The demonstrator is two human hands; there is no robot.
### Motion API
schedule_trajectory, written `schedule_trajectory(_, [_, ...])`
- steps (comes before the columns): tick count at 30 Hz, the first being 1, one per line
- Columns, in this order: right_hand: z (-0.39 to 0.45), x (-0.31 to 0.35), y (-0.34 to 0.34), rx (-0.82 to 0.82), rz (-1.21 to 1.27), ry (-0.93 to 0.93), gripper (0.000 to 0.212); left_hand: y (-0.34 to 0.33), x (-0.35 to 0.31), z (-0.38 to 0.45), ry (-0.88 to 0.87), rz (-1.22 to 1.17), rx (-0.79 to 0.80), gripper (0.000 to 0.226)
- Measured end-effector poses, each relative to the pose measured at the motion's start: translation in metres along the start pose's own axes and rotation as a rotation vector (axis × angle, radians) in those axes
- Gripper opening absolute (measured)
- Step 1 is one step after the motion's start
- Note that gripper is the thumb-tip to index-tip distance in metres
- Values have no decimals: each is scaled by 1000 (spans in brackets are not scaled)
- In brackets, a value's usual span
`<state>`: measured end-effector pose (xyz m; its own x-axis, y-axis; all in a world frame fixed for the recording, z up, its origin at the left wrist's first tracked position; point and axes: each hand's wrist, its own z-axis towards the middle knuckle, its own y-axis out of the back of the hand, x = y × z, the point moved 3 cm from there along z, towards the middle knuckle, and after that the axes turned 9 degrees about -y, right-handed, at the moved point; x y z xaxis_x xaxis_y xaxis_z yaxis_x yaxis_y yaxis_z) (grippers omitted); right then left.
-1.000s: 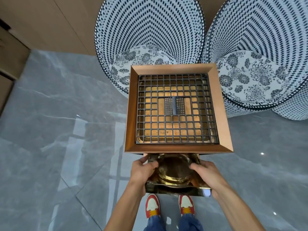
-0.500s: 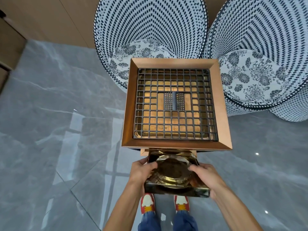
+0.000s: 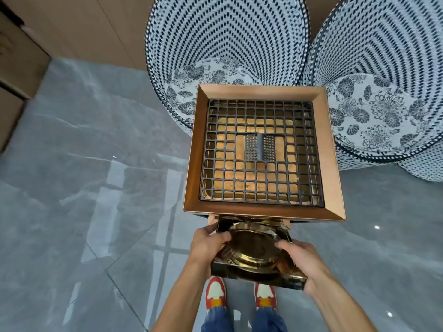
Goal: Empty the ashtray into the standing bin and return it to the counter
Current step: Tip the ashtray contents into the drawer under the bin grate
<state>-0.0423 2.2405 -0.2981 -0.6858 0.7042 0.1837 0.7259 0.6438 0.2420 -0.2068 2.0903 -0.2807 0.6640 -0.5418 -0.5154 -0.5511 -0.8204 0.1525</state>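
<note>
A single wide-angle camera on the person's head looks steeply down and forward. It sits close above the square top of the standing bin (image 3: pixel 263 152), which fills the middle. The grey floor (image 3: pixel 84 188) spreads left, two woven chairs (image 3: pixel 223 39) curve at the far edge, and shoes (image 3: pixel 215 293) show nearest.

Glossy grey tile floor (image 3: pixel 96 188) carries the standing bin (image 3: pixel 263 212) and two woven chairs (image 3: pixel 225 44).

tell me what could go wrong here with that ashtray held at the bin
The gold ashtray hangs over bare floor, held only at its sides by the left hand and right hand; a slip would likely drop it near the shoes. Its far edge sits under the bin's copper rim, so lifting could knock it.
</note>
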Motion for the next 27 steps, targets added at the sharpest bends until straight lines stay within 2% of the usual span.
schedule_trajectory(5, [-4,-5,0,24,-33,75,18,0,14,-6,-29,-31,9,62])
schedule_trajectory(8, [-11,-18,-3,34,-139,155,37,7,27,-17,-53,-11,14,58])
schedule_trajectory(11, [-26,-31,-7,15,-229,227,46,19,45,-34,-60,-22,25,53])
schedule_trajectory(15, [-53,-54,-13,16,-323,299,42,39,71,-63,-89,-52,-3,59])
schedule_trajectory(21, [-102,-88,-18,-38,-285,383,43,71,96,-117,-169,-189,-90,64])
schedule_trajectory(23, [-120,-93,-18,-37,-236,401,49,82,98,-134,-212,-179,-124,62])
schedule_trajectory(27, [-155,-91,-16,-45,-194,480,47,105,79,-166,-300,-129,-176,66])
